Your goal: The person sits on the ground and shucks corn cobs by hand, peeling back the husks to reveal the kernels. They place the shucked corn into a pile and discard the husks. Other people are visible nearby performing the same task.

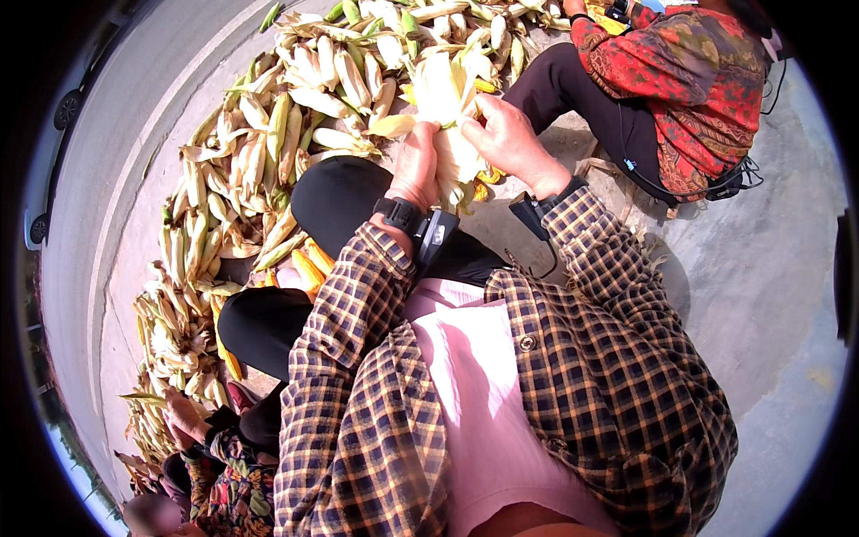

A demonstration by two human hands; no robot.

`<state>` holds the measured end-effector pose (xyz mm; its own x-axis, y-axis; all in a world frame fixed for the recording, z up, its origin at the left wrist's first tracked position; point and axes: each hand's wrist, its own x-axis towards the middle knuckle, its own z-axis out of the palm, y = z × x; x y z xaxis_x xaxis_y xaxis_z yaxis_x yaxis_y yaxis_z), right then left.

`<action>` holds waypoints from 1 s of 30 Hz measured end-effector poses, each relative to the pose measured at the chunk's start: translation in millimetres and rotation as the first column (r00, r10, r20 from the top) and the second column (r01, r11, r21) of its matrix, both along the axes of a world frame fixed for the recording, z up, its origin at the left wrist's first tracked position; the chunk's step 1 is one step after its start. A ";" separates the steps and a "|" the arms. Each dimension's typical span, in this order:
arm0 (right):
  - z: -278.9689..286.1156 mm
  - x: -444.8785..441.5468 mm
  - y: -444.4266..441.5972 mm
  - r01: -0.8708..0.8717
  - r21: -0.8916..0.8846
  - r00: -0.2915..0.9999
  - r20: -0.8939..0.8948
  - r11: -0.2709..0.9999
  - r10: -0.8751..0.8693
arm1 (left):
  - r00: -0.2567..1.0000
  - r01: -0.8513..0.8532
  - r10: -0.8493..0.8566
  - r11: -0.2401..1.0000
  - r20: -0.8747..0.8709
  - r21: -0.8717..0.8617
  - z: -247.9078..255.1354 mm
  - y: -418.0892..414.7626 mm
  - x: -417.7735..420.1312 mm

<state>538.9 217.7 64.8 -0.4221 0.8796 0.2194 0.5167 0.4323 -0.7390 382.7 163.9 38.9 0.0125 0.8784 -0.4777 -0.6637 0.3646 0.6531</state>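
Note:
My left hand (416, 161) and my right hand (507, 137) are raised in front of me, above my knees. Between them they grip pale corn husks (456, 151), spread wide and lit brightly by the sun. A husk strip sticks out to the left past my left fingers. Whether a cob is inside the husks I cannot tell. Just beyond and beside the hands lies a large heap of unhusked corn ears (251, 161) on the ground. Bare yellow corn cobs (309, 268) lie by my left knee, and a few more show below my right hand.
A person in a red patterned jacket (698, 87) sits close at the upper right, with cables at the waist. Another person in a floral top (235, 476) sits at the lower left, hands at the heap. A road (87, 134) with parked vehicles runs along the left.

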 end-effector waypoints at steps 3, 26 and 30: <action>-3.8 -6.1 1.1 0.080 0.004 0.997 0.000 0.997 -0.080 | 0.994 -0.061 0.068 0.995 -0.088 0.079 1.4 -0.6 6.7; -5.6 -8.8 13.1 0.146 0.113 0.989 -0.041 0.983 -0.142 | 0.954 0.087 -0.015 0.971 -0.301 0.225 11.0 -10.2 3.1; -6.9 -10.4 18.3 0.156 0.059 0.986 -0.075 0.986 -0.151 | 0.979 0.039 0.016 0.964 -0.204 0.264 6.0 -3.1 -3.3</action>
<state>528.5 236.0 58.0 -0.2649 0.9158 0.3019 0.5285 0.3998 -0.7489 379.3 160.8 44.9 -0.0496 0.9741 -0.2205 -0.5039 0.1662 0.8476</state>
